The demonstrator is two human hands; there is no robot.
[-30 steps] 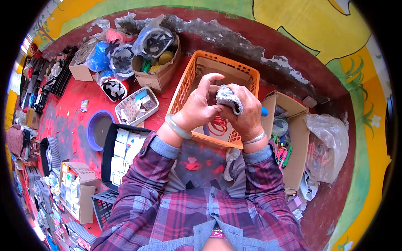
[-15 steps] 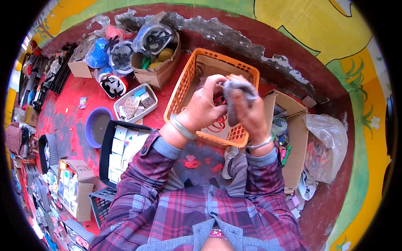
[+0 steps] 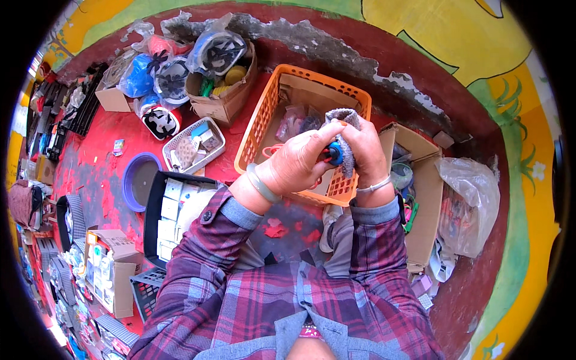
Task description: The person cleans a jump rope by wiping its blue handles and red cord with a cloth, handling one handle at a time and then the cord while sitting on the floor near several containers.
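Note:
My left hand [image 3: 297, 162] and my right hand [image 3: 363, 150] meet above the near edge of an orange plastic basket [image 3: 270, 111]. Together they grip a small blue and red object [image 3: 332, 154], partly wrapped in a grey cloth [image 3: 343, 120] that my right hand holds against it. Most of the object is hidden by my fingers. Each wrist carries a bangle. The basket holds a cardboard sheet and some small plastic bags.
An open cardboard box [image 3: 420, 180] with small items and a clear plastic bag [image 3: 471, 204] lie at the right. At the left are a black tray of white boxes [image 3: 168, 210], a blue bowl [image 3: 139, 180], a mesh tray [image 3: 195, 144] and bagged goods. A painted wall runs behind.
My hands have come lower and closer together over the basket's near edge. The grey cloth has shifted from a bundle in my right hand to a wrap around the blue and red object.

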